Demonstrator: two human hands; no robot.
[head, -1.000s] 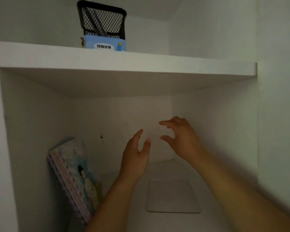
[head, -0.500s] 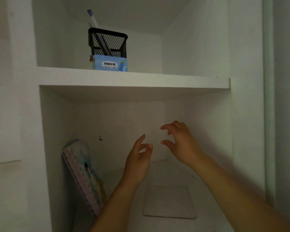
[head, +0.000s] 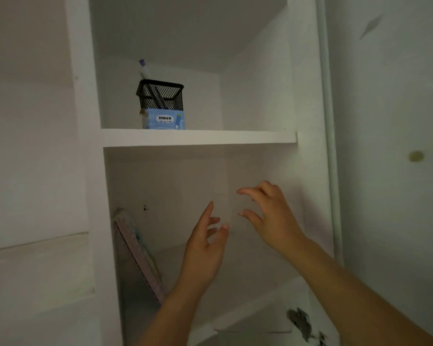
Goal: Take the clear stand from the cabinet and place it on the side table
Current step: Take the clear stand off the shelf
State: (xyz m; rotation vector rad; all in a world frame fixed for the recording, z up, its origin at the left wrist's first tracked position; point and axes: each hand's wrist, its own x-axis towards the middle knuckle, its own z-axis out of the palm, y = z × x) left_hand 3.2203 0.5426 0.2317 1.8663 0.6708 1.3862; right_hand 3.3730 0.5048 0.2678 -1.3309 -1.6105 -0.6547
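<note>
1. Since a second ago, the clear stand (head: 226, 208) is lifted out past the cabinet (head: 198, 138) shelf's front edge.
2. Left hand (head: 205, 248) and right hand (head: 270, 216) pinch its upright panel's side edges, fingers half curled.
3. Probably light, stiff, slippery; grip the edges.

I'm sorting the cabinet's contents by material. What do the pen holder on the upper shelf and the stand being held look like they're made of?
Pen holder: black wire mesh, probably metal; its lattice shows the pens inside, and a blue printed band wraps the base. Clear stand: see-through sheet, likely acrylic or similar plastic; the cabinet wall shows through it with only faint edges. Left hand and right hand hold it.
</note>
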